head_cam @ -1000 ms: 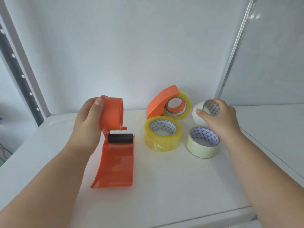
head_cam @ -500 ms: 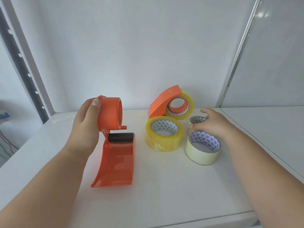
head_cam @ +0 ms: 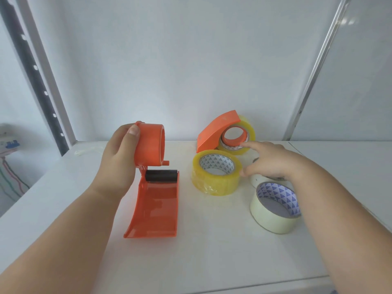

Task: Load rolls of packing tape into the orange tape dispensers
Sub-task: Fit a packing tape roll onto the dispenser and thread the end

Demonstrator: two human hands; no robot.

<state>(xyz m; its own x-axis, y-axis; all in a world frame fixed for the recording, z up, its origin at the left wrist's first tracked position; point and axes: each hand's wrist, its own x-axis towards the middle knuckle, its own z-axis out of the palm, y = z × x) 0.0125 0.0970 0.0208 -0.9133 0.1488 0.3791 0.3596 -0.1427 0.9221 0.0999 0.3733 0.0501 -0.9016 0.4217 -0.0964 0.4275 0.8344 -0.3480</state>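
Note:
My left hand (head_cam: 118, 164) grips the round hub of an empty orange tape dispenser (head_cam: 156, 200), whose curved base rests on the white table (head_cam: 212, 251). A yellow tape roll (head_cam: 216, 172) lies flat at the centre. Behind it a second orange dispenser (head_cam: 214, 130) stands with a yellow roll (head_cam: 247, 132) loaded on it. My right hand (head_cam: 269, 160) hovers with fingers spread just right of the flat yellow roll, holding nothing. A pale cream roll (head_cam: 273, 209) lies near my right wrist. A white roll (head_cam: 257, 179) lies partly hidden under that hand.
A white wall backs the table. A perforated dark upright (head_cam: 36, 81) stands at the far left and a metal strip (head_cam: 314, 71) at the right. The table's front edge (head_cam: 254, 285) runs below my forearms.
My right hand set the white roll down flat, let go, and moved left toward the flat yellow roll. My left hand kept its hold on the dispenser.

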